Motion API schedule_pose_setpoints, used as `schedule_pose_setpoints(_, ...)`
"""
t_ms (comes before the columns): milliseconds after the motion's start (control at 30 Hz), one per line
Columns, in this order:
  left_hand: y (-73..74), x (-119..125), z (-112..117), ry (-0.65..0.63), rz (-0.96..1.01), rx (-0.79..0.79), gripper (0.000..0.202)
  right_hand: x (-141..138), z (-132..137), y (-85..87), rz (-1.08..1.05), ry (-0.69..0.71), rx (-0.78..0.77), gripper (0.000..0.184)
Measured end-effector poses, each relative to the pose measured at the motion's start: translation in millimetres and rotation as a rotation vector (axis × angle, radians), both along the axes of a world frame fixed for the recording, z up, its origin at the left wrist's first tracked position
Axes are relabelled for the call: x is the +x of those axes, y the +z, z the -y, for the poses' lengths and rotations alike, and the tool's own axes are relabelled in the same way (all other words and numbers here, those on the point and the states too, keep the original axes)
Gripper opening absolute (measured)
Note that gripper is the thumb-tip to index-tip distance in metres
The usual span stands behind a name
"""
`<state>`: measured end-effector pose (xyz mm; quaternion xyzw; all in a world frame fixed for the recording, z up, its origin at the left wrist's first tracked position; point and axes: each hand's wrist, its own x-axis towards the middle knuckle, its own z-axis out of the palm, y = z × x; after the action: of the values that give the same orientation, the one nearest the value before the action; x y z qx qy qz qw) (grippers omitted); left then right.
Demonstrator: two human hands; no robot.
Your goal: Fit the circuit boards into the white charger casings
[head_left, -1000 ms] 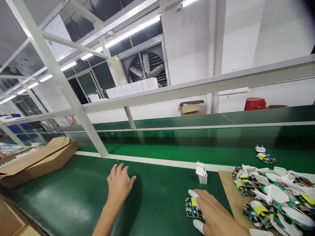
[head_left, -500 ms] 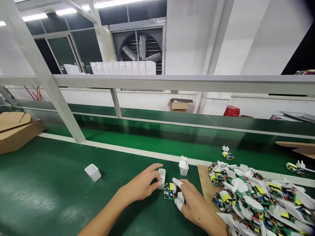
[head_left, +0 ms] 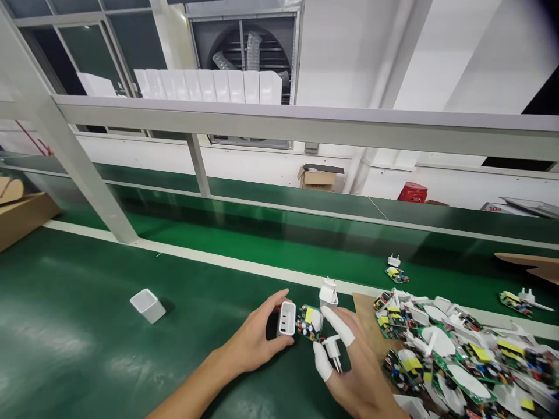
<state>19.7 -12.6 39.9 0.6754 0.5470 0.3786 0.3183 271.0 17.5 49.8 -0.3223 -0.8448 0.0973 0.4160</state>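
Observation:
My left hand [head_left: 263, 333] grips a white charger housing [head_left: 287, 319] between thumb and fingers, its open end towards me and slots showing inside. Just right of it, a green circuit board [head_left: 310, 323] with yellow and blue parts is pinched in my right hand [head_left: 349, 355]. White covers sit on that hand's thumb and index finger. A white plug piece with metal pins [head_left: 332, 349] hangs by the board, under the fingers. Behind my right hand stands another white charger housing [head_left: 328, 293] with a plug piece on top.
A white housing [head_left: 148, 305] lies alone to the left. Circuit boards [head_left: 463, 355] with white parts are heaped on brown cardboard [head_left: 364, 317] at right. Loose boards [head_left: 396, 274] rest on the green belt [head_left: 262, 244]. A slanted post [head_left: 87, 163] rises at left.
My left hand has taken hold of the housing and turned its open end towards me. My right hand has lifted and tilted the board beside it. The camera view has tipped downward.

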Motion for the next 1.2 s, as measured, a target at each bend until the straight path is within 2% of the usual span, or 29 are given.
schedule_pose_setpoints(67,0.0,1.5,1.9,-0.04,-0.058,0.086,0.089,-1.1,0.9,-0.5,0.001,0.036,0.009,0.061)
schedule_pose_setpoints(167,1.3,2.0,5.3,-0.098,-0.127,0.202,0.087,-3.5,0.9,-4.6,0.043,0.088,0.134,0.063)
schedule_pose_setpoints(300,3.2,1.8,6.9,-0.127,-0.171,0.253,0.087,-7.4,0.7,-8.8,0.056,0.077,0.156,0.061)
schedule_pose_setpoints(667,6.2,4.1,5.9,-0.156,-0.195,0.272,0.085,-12.2,0.2,4.4,0.059,0.06,0.248,0.061)
schedule_pose_setpoints(967,2.9,3.9,5.0,-0.17,-0.185,0.268,0.09,-11.6,0.5,-7.9,0.059,0.053,0.193,0.06)
schedule_pose_setpoints(1200,7.0,5.5,6.4,-0.161,-0.18,0.24,0.088,-9.6,2.8,5.3,0.098,0.019,0.217,0.054)
